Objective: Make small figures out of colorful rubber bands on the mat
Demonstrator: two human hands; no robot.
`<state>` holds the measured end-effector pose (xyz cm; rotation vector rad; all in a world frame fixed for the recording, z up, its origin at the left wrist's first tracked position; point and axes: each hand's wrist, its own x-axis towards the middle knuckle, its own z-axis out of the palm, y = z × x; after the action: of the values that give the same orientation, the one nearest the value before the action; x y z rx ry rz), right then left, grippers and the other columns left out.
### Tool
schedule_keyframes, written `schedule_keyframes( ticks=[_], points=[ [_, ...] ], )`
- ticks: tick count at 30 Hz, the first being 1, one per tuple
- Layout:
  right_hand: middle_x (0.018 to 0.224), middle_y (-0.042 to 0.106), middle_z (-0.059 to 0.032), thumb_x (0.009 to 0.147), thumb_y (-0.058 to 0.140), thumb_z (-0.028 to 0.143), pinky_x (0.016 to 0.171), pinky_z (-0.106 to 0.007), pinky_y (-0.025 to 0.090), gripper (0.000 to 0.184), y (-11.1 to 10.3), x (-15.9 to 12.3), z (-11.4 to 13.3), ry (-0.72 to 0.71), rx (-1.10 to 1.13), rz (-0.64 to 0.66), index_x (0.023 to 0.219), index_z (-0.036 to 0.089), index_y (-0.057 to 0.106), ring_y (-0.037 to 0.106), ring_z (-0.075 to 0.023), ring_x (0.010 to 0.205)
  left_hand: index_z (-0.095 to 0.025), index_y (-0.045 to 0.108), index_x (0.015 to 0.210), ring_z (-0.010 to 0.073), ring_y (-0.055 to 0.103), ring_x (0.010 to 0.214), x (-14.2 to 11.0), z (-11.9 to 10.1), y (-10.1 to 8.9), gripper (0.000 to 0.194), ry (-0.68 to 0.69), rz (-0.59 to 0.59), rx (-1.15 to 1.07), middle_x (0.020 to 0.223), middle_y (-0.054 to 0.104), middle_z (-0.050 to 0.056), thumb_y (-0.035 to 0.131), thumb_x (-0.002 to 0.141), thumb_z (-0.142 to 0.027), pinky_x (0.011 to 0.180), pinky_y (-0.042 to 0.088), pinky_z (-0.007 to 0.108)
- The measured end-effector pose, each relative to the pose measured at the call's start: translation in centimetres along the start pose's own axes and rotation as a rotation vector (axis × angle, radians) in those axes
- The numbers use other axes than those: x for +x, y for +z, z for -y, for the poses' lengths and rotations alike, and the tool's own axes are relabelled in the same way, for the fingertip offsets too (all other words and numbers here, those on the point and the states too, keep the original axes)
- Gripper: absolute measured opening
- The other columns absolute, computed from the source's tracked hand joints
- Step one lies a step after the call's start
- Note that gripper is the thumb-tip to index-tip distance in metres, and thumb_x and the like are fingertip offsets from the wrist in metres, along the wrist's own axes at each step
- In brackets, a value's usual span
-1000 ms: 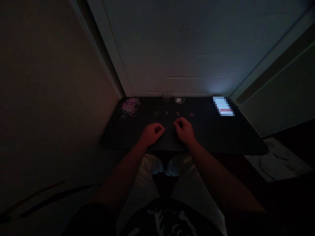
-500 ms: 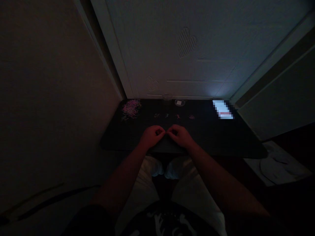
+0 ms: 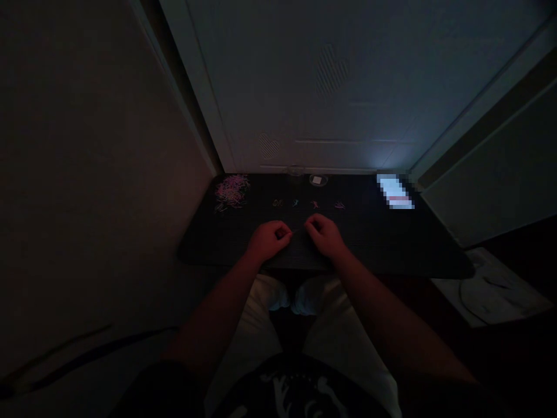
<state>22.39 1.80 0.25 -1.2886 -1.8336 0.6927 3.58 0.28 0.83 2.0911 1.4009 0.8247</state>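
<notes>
Light poor; colours read with caution. A thin strand [image 3: 296, 231] shows just off the fingertips of the left hand [image 3: 267, 241], over the near-middle part of the dark desk [image 3: 387, 244]. It is pale, very fine, and runs from the left fingertips toward the right hand [image 3: 325, 237]. Its far end is too faint to follow, and its material cannot be told.

Left hand: thumb and forefinger in a narrow pinch, the strand at their tips. Right hand: thumb and forefinger also drawn in narrow, a small gap separating it from the left; I cannot tell whether anything sits in that pinch.

Containers, both along the back edge of the desk. First, a clear cup [image 3: 295, 172], upright, rim faintly visible; contents, if any, too dark to tell. Second, just to its right, a shallow round clear dish [image 3: 318, 181] with a white square [image 3: 317, 180] inside its outline.

In front of these, a row of small groups, apart from one another: yellowish pieces [image 3: 277, 203], bluish pieces [image 3: 296, 203], reddish-pink pieces [image 3: 315, 204], purple pieces [image 3: 339, 205]. Back left corner: a loose heap of pink, purple and whitish strips [image 3: 232, 190]. Back right: a bright, pixelated screen [image 3: 395, 191].
</notes>
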Motion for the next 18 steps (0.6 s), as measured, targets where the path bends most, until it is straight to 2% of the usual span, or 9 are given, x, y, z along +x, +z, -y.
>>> schedule_keyframes(
  ticks=[6,9,18],
  points=[
    [0.072,0.06,-0.001,0.076,0.055,0.027,0.06,-0.025,0.04,0.018,0.07,-0.19,0.19,-0.076,-0.024,0.159,0.089,0.018,0.064,0.052,-0.0123,0.063,-0.018,0.065,0.08,0.0118,0.056,0.067,-0.02,-0.09,-0.05,0.016,0.001,-0.005,0.0,0.075,0.064,0.0,0.055,0.076,-0.03,0.061,0.041,0.023],
    [0.071,0.06,-0.0009,0.077,0.054,0.025,0.06,-0.025,0.04,0.019,0.09,-0.17,0.37,-0.08,-0.055,0.167,0.091,0.018,0.064,0.051,-0.012,0.062,-0.018,0.065,0.08,0.0117,0.056,0.067,0.0,-0.08,0.0,0.016,0.003,-0.013,-0.007,0.074,0.065,0.0,0.055,0.076,-0.03,0.06,0.042,0.023],
    [0.07,0.06,0.0001,0.074,0.055,0.021,0.058,-0.024,0.038,0.009,0.25,-0.07,0.23,-0.057,-0.089,0.172,0.08,0.018,0.061,0.051,-0.0116,0.062,-0.018,0.066,0.081,0.0122,0.057,0.067,-0.02,-0.34,-0.11,0.016,-0.023,-0.008,-0.002,0.075,0.066,0.001,0.056,0.076,-0.029,0.062,0.043,0.024]
  ],
)
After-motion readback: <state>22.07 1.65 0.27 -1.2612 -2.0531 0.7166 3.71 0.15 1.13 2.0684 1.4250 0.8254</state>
